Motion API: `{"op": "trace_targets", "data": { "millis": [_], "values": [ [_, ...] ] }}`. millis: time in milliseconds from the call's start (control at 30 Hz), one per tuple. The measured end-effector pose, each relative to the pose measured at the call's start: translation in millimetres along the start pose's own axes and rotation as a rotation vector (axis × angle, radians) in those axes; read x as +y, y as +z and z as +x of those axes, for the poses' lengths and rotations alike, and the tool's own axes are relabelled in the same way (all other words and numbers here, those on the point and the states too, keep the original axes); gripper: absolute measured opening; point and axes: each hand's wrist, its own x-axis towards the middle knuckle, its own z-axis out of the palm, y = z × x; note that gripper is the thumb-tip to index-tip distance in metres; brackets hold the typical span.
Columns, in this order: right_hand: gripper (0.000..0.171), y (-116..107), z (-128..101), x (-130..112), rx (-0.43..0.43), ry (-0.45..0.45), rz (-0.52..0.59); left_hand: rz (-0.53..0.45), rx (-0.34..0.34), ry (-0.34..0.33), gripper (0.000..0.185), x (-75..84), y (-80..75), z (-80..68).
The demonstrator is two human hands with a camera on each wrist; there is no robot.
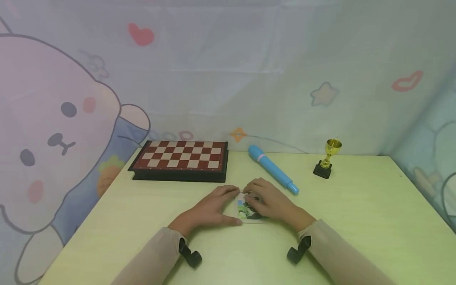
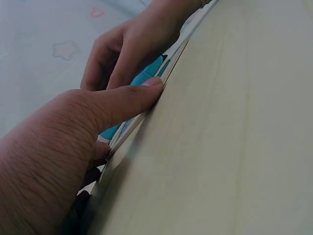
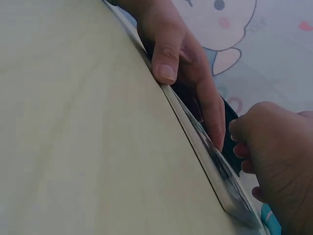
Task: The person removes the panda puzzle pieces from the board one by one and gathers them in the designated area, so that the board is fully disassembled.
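A small flat picture board (image 1: 246, 213) with a pale border and a green, blue and black picture lies on the table. My left hand (image 1: 213, 208) holds its left side, the thumb at the near edge and the fingers round at the far edge. In the left wrist view, that thumb (image 2: 124, 103) presses along the board's edge. Over the right part of the board is my right hand (image 1: 272, 200), its fingers bent and thumb above the picture. I cannot tell whether those fingers pinch a piece. The right wrist view shows the board's thin side (image 3: 195, 147).
A folded chessboard case (image 1: 179, 160) stands at the back left of the pale table (image 1: 356, 221). Behind my right hand lies a blue pen-shaped tube (image 1: 273, 169). A small gold trophy cup (image 1: 333, 148) on a black base stands farther right. A printed cloth (image 1: 228, 79) hangs behind.
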Motion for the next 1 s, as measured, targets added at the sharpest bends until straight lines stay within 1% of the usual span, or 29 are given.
{"op": "trace_targets", "data": {
  "millis": [133,233,467,800,1000],
  "values": [
    [0.013,3,1,8,-0.035,0.085,-0.028,0.003,-0.005,0.008,0.103,0.9,1.4,0.6],
    [0.009,4,-2,13,-0.041,0.115,-0.026,0.006,-0.006,-0.004,0.103,0.2,1.7,0.1],
    [0.008,5,-1,14,-0.026,0.109,0.008,-0.007,-0.008,-0.033,0.104,-1.1,0.1,-0.6],
    [0.007,3,0,13,-0.009,0.101,0.053,0.016,0.002,-0.010,0.104,-1.4,0.2,1.3],
    [0.007,3,0,11,-0.014,0.126,0.079,0.032,0.008,-0.013,0.105,-2.3,1.6,1.3]
  ]
}}
